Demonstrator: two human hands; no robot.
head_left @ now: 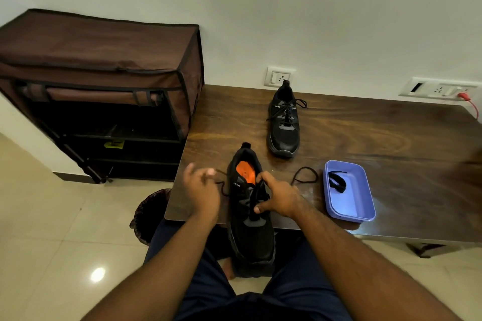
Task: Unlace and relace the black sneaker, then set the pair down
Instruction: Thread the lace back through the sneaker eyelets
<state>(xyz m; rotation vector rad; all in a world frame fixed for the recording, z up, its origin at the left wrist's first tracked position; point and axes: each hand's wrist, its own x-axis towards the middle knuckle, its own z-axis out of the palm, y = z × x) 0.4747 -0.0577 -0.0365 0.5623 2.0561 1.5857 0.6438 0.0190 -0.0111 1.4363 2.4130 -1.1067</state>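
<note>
Right hand (280, 197) is gripping the sneaker (250, 216) at the surface's (365, 133) near edge, steadying it; left fingers (206, 173) are pinching the lace (221, 186), drawing it sideways.

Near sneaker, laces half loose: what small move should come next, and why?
Probably draw the lace end out leftward: the left hand pinches the lace beside the near sneaker, while the right hand holds the laced front steady.
</note>
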